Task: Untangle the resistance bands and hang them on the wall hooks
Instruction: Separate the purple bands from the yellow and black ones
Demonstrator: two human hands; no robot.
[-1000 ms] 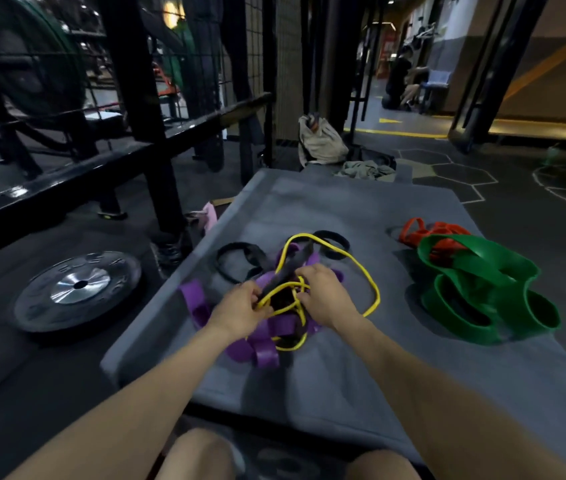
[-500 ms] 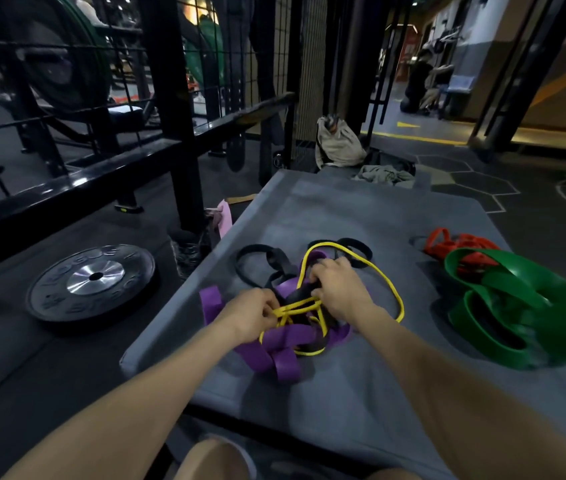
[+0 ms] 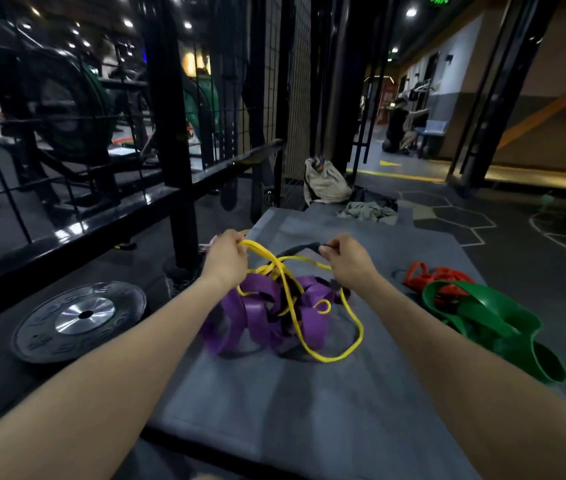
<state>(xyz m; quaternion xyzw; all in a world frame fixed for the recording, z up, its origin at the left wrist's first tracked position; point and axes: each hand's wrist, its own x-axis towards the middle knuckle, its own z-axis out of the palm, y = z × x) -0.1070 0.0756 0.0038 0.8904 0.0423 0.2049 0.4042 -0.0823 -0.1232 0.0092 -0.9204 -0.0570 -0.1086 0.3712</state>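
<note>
Left hand gripping yellow band, right hand pinching black band, knot hanging between, above mat centre.

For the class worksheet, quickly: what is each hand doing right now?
Left hand: closed, gripping the yellow band.
Right hand: closed, pinching the black band.

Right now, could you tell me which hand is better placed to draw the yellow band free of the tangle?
Probably the left hand: it already grips the yellow band, while the right hand pinches the black band.
</note>
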